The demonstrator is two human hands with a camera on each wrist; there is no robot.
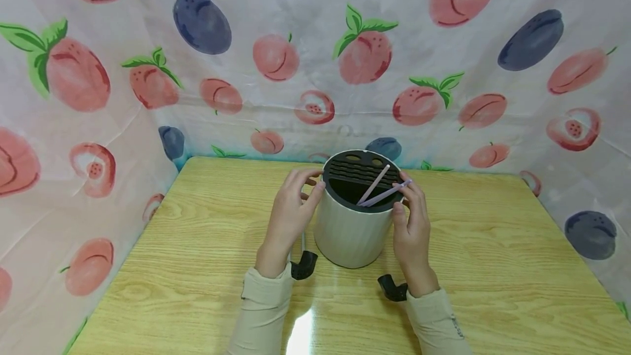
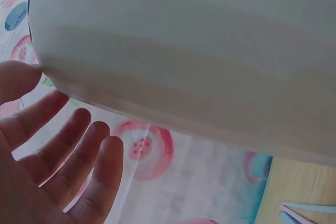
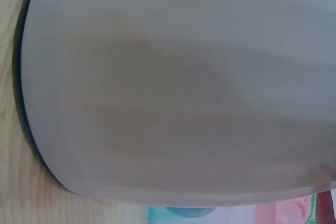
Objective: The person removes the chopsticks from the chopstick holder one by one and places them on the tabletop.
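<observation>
A cream-white pen holder (image 1: 350,240), round with a black slotted top (image 1: 362,167), stands upright on the table between both hands. A pink stick (image 1: 376,184) and a purple stick (image 1: 388,193) lean in its front compartment. My left hand (image 1: 291,207) is at the left side of the rim; in the left wrist view its fingers are relaxed and spread, with thumb and forefinger tips at the holder's edge. On the opposite side my right hand (image 1: 413,229) touches the rim beside the purple stick. The right wrist view is mostly filled by the holder's wall (image 3: 173,87), so most fingers are hidden.
Several thin pale sticks (image 2: 307,208) lie on the wooden table (image 1: 197,234), partly behind the left wrist in the head view. Black wrist camera mounts (image 1: 304,265) stick out from both wrists. A fruit-print curtain (image 1: 305,15) hangs behind the table and along its sides.
</observation>
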